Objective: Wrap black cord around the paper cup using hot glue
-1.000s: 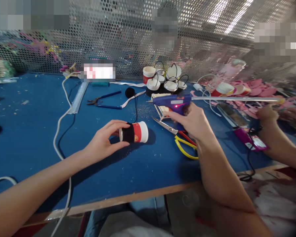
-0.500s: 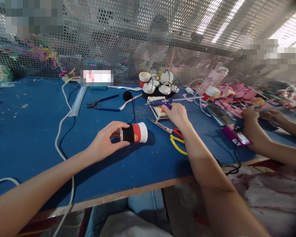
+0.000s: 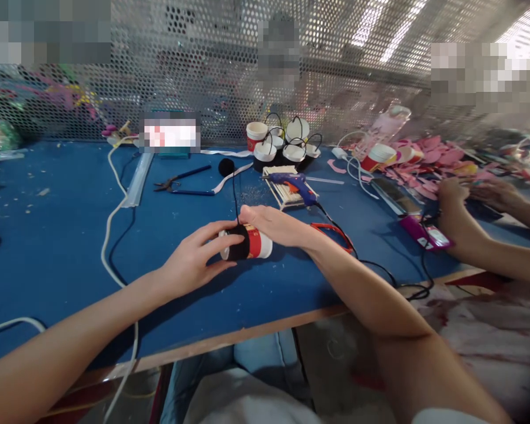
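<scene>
A small red-and-white paper cup (image 3: 257,244) wrapped partly in black lies on its side on the blue table (image 3: 62,235). My left hand (image 3: 198,256) grips its left end, fingers curled round it. My right hand (image 3: 274,224) rests on top of the cup, fingers pressed against it. A thin black cord (image 3: 234,188) runs from the cup up to a black pompom (image 3: 225,166). The blue glue gun (image 3: 294,182) lies on a stack of sticks behind the cup, out of my hands.
Pliers (image 3: 176,179), a white cable (image 3: 110,212), scissors with red handles (image 3: 333,229) and a cluster of finished cups (image 3: 282,147) lie about. Another person's hands (image 3: 463,197) work at the right among pink cut-outs (image 3: 433,162). A perforated metal screen (image 3: 203,70) backs the table.
My right hand put the glue gun down on the sticks and came back to the cup, now pressing on it. My left hand kept hold of the cup.
</scene>
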The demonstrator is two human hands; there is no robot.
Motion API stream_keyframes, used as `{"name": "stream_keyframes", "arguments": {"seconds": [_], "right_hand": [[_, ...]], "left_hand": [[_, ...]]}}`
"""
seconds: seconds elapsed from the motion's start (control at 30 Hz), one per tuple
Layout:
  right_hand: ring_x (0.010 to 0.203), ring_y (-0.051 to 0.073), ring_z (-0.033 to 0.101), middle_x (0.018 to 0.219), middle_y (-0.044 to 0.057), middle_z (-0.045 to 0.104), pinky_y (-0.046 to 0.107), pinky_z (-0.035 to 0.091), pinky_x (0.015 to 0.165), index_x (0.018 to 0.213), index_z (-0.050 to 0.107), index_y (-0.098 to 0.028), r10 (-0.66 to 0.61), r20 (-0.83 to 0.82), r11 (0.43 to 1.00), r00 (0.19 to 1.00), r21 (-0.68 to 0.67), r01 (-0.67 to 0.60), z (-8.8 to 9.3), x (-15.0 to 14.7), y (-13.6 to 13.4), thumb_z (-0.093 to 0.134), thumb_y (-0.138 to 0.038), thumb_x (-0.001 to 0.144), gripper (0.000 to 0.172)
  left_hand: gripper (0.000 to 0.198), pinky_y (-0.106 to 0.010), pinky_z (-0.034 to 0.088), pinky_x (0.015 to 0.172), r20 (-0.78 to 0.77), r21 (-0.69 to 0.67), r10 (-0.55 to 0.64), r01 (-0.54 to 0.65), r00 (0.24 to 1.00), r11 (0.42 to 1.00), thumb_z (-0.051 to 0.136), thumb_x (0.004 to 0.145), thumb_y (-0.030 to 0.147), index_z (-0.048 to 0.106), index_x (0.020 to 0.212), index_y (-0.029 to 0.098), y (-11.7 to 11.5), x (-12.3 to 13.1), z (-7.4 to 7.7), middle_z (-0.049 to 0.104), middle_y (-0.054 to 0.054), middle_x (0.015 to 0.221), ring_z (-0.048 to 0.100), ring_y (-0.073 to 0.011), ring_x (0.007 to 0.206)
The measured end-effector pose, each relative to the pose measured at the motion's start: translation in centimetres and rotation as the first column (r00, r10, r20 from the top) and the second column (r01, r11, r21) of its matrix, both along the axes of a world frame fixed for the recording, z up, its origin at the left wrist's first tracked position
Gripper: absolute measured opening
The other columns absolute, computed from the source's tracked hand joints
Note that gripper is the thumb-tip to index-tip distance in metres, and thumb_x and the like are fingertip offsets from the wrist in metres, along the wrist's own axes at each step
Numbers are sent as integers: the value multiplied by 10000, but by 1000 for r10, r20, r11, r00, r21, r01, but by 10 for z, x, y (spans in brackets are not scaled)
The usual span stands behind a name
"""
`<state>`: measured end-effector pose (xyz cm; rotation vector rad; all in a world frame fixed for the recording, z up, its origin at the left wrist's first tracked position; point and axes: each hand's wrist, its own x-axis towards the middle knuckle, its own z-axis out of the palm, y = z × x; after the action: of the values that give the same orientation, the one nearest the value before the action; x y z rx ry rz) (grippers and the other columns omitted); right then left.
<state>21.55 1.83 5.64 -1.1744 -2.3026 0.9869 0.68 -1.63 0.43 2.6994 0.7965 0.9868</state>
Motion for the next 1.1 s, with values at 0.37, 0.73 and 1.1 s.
{"name": "stream_keyframes", "arguments": {"seconds": [0.37,0.73,1.1], "right_hand": [[748,110,560,840,17,631,252,438,695,800,657,-158,-140,-473,987,870,-135,86,-18,-2,-6,593,-372,791,224],[656,99,508,701,-4,574,245,404,637,726,515,-171,-206,-440,966,874,48,252,-17,6,-5,509,-396,846,255],[584,95,440,645,-11,534,246,359,577,702,522,-167,-236,-315,954,919,106,282,-25,-1,-7,475,-433,856,310]], "left_hand": [[433,-380,474,950,30,-89,-68,70,997,994,618,802,234,479,1210,195,-3,2,4,501,-126,1239,501,-230,1155],[478,-335,547,796,221,-586,51,91,974,805,664,754,269,477,1187,196,-4,6,4,536,-88,1109,605,-158,860],[469,-340,505,887,107,-425,-54,95,993,900,645,777,259,468,1206,190,-5,4,7,499,-109,1201,526,-211,1090]]}}
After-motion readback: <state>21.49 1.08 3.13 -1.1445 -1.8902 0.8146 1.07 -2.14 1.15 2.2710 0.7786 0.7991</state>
